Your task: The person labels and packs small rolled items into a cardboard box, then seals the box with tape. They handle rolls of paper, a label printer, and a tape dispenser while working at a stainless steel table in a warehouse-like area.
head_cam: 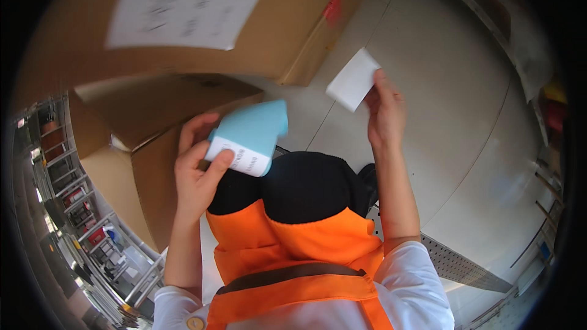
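Observation:
My left hand [199, 165] holds a light blue backing sheet or roll [254, 126], curled at its far end, with a white printed label [240, 156] along its near edge; the thumb presses on that label. Out to the right, my right hand [386, 110] pinches a white rectangular piece [353, 80], perhaps a label or card, by its right edge between thumb and fingers. The two hands are well apart, above my lap. The blue item is slightly blurred.
A large cardboard box [257, 23] with a white sheet of writing stands ahead; an open cardboard box [160, 183] is at my left. Metal racks [96, 229] hold goods at far left. A perforated metal strip [458, 261] lies at lower right, over the tiled floor [449, 101].

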`<action>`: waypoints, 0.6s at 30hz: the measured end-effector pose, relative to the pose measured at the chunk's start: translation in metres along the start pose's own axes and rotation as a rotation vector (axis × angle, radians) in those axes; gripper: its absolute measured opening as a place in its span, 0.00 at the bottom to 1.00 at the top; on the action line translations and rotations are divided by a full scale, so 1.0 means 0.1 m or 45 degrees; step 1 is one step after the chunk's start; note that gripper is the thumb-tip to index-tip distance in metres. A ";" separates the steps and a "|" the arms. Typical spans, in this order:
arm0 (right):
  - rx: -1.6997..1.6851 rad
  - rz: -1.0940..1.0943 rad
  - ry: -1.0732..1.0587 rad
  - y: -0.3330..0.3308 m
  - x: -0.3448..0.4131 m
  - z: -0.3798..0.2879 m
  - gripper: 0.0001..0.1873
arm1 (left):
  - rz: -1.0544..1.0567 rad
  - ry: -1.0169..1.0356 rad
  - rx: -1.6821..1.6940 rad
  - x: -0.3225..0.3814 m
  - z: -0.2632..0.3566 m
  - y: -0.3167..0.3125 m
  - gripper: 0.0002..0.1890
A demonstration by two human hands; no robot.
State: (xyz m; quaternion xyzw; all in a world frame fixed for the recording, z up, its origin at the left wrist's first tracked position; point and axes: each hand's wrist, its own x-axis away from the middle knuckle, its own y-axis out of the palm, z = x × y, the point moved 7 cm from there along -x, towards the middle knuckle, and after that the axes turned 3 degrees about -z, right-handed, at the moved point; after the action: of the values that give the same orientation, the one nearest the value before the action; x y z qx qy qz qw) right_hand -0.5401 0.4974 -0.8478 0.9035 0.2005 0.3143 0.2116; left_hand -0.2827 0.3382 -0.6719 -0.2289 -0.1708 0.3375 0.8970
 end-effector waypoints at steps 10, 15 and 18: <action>0.860 0.031 -1.576 0.72 0.03 0.20 0.10 | 0.129 -0.312 0.111 0.19 -0.33 0.00 0.18; 0.851 -0.082 -1.561 0.89 0.21 0.43 0.10 | 0.170 -0.370 0.092 0.25 -0.37 -0.08 0.19; 0.836 -0.113 -1.464 0.90 0.21 0.45 0.12 | 0.172 -0.367 0.109 0.26 -0.39 -0.07 0.19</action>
State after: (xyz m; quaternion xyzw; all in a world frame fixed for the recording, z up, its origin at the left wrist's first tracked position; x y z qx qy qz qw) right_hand -0.4748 0.4219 -0.8243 0.9357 0.1780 -0.3042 0.0114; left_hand -0.2421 0.3403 -0.6974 -0.1506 -0.2673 0.4335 0.8473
